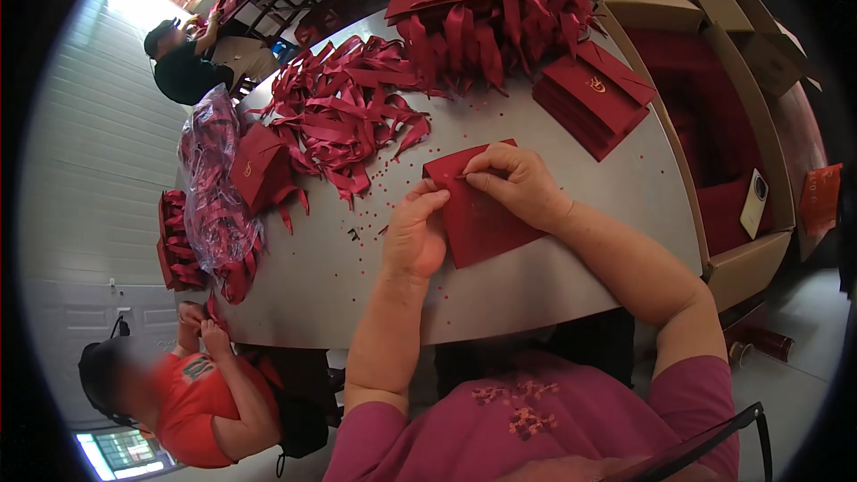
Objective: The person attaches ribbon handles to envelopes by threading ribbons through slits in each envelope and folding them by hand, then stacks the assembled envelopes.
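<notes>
both hands on dark red envelope: left hand fingers curled pressing edge, right hand fingers pinching top

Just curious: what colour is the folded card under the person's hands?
Dark red, plain on the visible side; the folded card shows best in the head view.

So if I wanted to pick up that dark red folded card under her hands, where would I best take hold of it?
Probably by the near right edge of the red folded card, coming in from the table's front edge. It lies flat, and that corner is bare, while the left hand presses its left side and the right hand pinches its top edge.
</notes>
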Tool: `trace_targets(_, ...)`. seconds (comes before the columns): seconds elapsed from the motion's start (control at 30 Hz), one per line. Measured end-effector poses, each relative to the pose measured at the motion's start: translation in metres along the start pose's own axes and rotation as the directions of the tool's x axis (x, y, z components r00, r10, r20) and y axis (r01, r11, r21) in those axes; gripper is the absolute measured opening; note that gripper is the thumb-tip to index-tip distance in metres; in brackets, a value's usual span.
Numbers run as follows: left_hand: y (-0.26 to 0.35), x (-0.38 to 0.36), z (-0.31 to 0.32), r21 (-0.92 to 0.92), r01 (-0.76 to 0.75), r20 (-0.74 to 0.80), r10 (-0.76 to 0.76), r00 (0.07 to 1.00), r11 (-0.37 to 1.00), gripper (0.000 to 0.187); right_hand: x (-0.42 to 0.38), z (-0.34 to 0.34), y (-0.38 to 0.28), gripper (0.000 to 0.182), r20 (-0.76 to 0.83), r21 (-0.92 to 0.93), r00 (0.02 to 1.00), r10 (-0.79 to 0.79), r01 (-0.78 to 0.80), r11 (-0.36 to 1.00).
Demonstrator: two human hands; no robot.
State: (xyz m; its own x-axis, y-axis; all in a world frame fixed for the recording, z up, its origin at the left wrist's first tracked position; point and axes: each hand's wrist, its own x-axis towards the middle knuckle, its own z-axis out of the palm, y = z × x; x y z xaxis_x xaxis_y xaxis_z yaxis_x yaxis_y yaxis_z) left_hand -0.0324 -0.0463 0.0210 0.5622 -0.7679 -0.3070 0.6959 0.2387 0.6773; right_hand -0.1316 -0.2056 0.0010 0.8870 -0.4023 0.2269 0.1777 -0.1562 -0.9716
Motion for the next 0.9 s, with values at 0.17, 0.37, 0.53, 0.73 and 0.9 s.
trace_targets(0.17, -0.014, 0.007, -0.002, 0.116, -0.143, -0.095, 0.154, 0.983, 0.983, 0.012, -0.003, 0.004, 0.005, 0.007, 0.02, -0.056, 0.995, -0.098, 0.099, 0.994)
trace_targets(0.37, -0.006, 0.003, 0.01, -0.084, -0.138, -0.187, 0.121, 0.975, 0.987, 0.007, -0.006, 0.011, -0.005, 0.009, 0.07, -0.287, 0.967, -0.244, 0.253, 0.924)
trace_targets(0.53, -0.014, 0.0, -0.002, 0.199, -0.262, -0.173, 0.298, 0.939, 0.944, 0.012, -0.004, 0.019, -0.006, 0.009, -0.001, -0.353, 0.953, -0.303, 0.283, 0.892)
trace_targets(0.73, -0.019, -0.002, 0.001, 0.587, -0.26, -0.16, 0.425, 0.891, 0.766, 0.014, -0.006, 0.017, -0.011, 0.01, 0.017, -0.446, 0.948, -0.318, 0.291, 0.846)
trace_targets(0.9, -0.022, -0.006, 0.01, 0.772, -0.255, -0.093, 0.5, 0.861, 0.583, 0.015, -0.014, 0.019, -0.026, 0.011, 0.229, -0.736, 0.933, -0.278, 0.353, 0.577)
